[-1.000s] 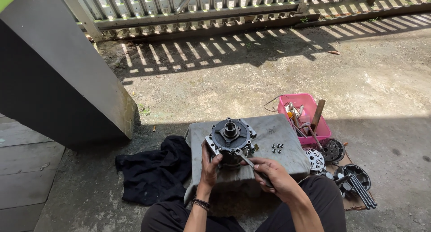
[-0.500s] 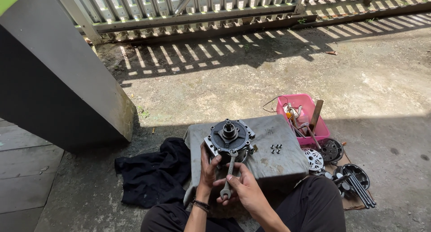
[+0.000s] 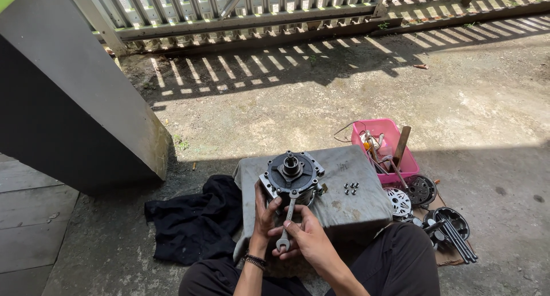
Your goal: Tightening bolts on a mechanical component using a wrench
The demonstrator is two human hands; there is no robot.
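A round dark metal machine part [image 3: 291, 174] with a centre shaft stands on a grey cloth-covered block [image 3: 355, 201]. My left hand [image 3: 264, 214] grips its lower left edge. My right hand [image 3: 306, 241] holds a silver spanner [image 3: 286, 222] by the near end; its far end reaches up to the front underside of the part. Several small bolts [image 3: 350, 188] lie on the cloth to the right of the part.
A pink tray [image 3: 385, 150] with tools and a wooden handle sits right of the block. Round metal discs and rods [image 3: 435, 213] lie on the ground beside it. A black cloth [image 3: 197, 218] lies left. A grey concrete pillar [image 3: 74, 95] rises at left; a metal fence [image 3: 258, 9] runs behind.
My right hand has swung the spanner from the right side round to the front of the part, so it now points straight toward me. My left hand stays on the part.
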